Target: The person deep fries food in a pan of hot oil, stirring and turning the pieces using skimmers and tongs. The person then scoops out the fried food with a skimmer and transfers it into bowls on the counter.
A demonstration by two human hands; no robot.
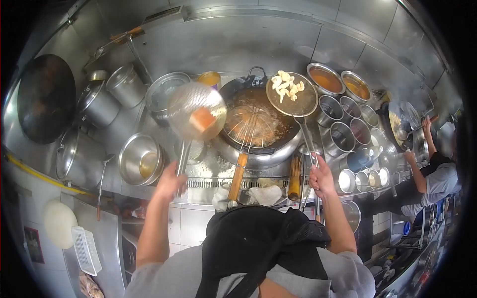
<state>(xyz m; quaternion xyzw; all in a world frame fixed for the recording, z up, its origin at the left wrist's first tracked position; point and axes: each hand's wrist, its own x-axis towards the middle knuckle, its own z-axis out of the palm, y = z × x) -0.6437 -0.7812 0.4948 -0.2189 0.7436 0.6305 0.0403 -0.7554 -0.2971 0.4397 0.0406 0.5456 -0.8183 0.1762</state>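
My left hand (171,181) is closed around the handle of a broad round skimmer (186,104), blurred by motion. An orange-pink block (202,119) shows on the skimmer, left of the wok (293,144). In my right hand (322,176) is the handle of a fine-mesh strainer (293,107), lifted over the wok's right side. Pale, curled food pieces (287,86) lie on its far part. Dark bubbling liquid fills the wok, and a wire spider strainer (253,126) with a wooden handle rests in it over browned food.
Steel pots (124,84) and a steel bowl (140,159) stand at left. Sauce bowls (325,78) and several steel canisters (342,136) are on the right. A bamboo brush (294,179) and cloths (265,195) lie at the front edge. Another person (437,179) works at far right.
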